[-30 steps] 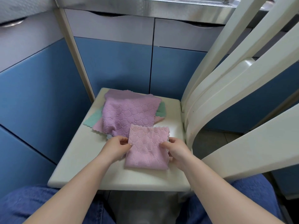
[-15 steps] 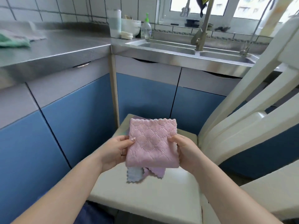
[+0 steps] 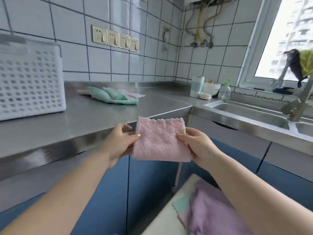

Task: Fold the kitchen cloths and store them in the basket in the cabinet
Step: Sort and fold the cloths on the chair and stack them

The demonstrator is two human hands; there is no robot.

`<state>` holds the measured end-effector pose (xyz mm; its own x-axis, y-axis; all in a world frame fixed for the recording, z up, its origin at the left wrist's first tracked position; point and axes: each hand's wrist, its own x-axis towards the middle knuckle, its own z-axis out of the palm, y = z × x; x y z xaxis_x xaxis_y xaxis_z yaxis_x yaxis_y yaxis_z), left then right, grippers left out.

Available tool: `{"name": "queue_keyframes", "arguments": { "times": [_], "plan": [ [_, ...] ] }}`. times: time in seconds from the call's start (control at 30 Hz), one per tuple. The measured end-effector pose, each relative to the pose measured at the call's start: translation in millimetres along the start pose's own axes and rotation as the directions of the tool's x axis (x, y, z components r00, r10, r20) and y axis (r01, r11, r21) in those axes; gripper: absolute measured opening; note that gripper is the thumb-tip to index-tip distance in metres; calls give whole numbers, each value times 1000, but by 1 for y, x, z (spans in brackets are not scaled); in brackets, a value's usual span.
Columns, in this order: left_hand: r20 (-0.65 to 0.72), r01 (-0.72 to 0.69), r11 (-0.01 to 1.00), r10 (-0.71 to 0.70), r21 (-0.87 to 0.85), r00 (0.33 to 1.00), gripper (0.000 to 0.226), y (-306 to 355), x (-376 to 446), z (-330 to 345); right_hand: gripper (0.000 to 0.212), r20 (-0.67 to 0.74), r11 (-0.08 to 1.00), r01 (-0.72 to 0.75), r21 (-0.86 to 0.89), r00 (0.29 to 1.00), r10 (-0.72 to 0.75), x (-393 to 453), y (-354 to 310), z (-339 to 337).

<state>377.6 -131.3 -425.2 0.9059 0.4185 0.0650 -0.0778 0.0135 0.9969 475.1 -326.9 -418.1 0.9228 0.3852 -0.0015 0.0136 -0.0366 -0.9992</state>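
Observation:
A folded pink cloth (image 3: 160, 139) is held up in the air in front of the steel counter's edge. My left hand (image 3: 121, 141) pinches its left side, thumb on top. My right hand (image 3: 197, 144) grips its right side. A white perforated basket (image 3: 30, 83) stands on the counter (image 3: 88, 119) at the far left. Green and pink folded cloths (image 3: 112, 95) lie on the counter behind. Unfolded purple and green cloths (image 3: 213, 209) lie on the cream chair seat (image 3: 162, 224) at the lower right.
A steel sink (image 3: 250, 111) with a tap sits to the right. A cup, a bowl and a soap bottle (image 3: 225, 89) stand in the counter corner. Blue cabinet doors (image 3: 149, 180) run below the counter. Wall sockets are on the tiled wall.
Both hands have lifted the folded pink cloth off the chair seat up to counter height. My view has swung up and left, bringing the counter, basket and wall into sight.

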Motion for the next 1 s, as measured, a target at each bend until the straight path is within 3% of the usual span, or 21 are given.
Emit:
{"name": "queue_keyframes", "arguments": {
  "times": [0.1,0.2,0.3,0.43,0.6,0.67,0.77,0.83,0.9,1.0],
  "plan": [
    [-10,-92,991,94,99,996,14,24,10,-34,33,-6,995,66,-72,998,-67,24,-25,35],
    [-72,-185,958,205,220,976,26,39,17,-68,34,46,991,122,-56,992,-119,44,-48,74],
    [-185,-170,912,253,374,949,27,52,20,-104,38,128,992,122,-27,985,-118,65,-63,118],
    [-263,21,691,247,723,933,40,61,20,-150,42,265,975,191,-113,952,-156,87,-66,174],
    [-260,189,317,196,929,945,16,59,19,-179,27,327,857,341,-385,919,-219,97,-53,220],
    [-254,214,238,151,947,955,22,56,19,-181,25,347,791,366,-490,914,-208,99,-48,224],
    [-250,221,204,131,954,959,20,54,22,-185,24,362,685,398,-611,909,-205,97,-41,221],
    [-266,235,211,137,949,954,40,57,20,-186,24,346,653,417,-632,906,-243,96,-39,215],
    [-289,232,251,221,940,932,55,59,20,-182,21,305,679,449,-581,893,-330,93,-40,203],
    [-194,33,362,417,932,888,44,63,17,-157,15,224,680,534,-502,840,-494,85,-39,176]
  ]
}}
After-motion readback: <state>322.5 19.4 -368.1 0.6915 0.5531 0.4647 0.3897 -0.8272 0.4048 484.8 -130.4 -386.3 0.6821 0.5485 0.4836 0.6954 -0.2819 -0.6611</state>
